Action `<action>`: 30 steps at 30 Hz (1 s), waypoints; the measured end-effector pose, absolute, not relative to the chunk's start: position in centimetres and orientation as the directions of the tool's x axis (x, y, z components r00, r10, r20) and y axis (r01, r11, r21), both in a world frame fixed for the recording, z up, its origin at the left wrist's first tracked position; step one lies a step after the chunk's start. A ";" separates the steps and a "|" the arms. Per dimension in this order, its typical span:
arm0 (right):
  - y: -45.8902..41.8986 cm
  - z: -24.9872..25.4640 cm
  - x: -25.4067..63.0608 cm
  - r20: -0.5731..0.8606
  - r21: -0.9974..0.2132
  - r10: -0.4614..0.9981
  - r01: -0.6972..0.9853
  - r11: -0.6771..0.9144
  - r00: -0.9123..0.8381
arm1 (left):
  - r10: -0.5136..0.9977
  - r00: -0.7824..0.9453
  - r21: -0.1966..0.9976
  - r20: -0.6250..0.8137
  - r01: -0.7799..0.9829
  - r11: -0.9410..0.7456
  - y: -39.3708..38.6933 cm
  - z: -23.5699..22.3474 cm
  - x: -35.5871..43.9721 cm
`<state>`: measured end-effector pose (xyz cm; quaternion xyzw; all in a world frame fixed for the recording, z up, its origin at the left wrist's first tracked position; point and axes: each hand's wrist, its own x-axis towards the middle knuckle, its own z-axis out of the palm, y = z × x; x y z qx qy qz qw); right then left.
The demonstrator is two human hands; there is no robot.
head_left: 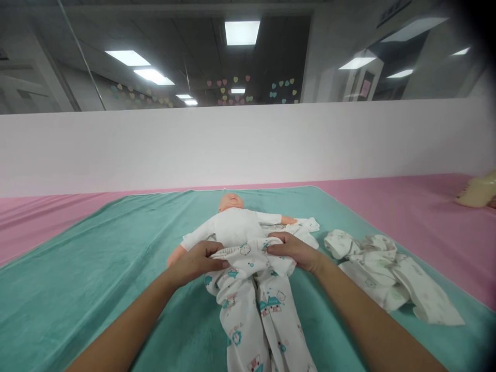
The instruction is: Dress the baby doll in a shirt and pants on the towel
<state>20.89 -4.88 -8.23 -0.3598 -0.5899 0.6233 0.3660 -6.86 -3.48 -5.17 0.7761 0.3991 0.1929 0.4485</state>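
Over a teal blanket (89, 268), holding printed pants (271, 302) toward six o'clock, pinched at the waistband (245, 250) by closed left hand (204, 259) at nine and right hand (296, 250) at three; followed by a doll (234, 226) at twelve, crumpled clothes (382, 274) farther out at three.

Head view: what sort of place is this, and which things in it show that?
Probably a baby-care training room, though that is a guess. Three clues: a dressed baby doll, small printed trousers and the teal blanket spread beneath them.

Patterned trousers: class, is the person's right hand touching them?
Touching. The head view shows the right hand gripping the patterned trousers at the waist, thumb over fabric.
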 end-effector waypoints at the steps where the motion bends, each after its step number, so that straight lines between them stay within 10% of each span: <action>1: -5.0 -8.0 20.9 -0.020 -0.999 0.875 -0.015 -0.031 -0.483 | 0.788 0.612 0.854 -0.066 0.444 -0.273 -3.5 -5.1 -6.9; 17: -5.3 -7.2 22.4 -0.214 -0.889 0.762 0.445 0.107 -0.611 | 0.611 0.702 0.630 -0.366 0.670 -0.392 -5.2 -4.4 -7.7; 30: -14.1 -8.2 22.4 -0.088 -0.809 0.841 0.530 0.252 -0.534 | 0.833 0.553 0.628 0.003 0.647 -0.432 -15.8 -7.4 -6.9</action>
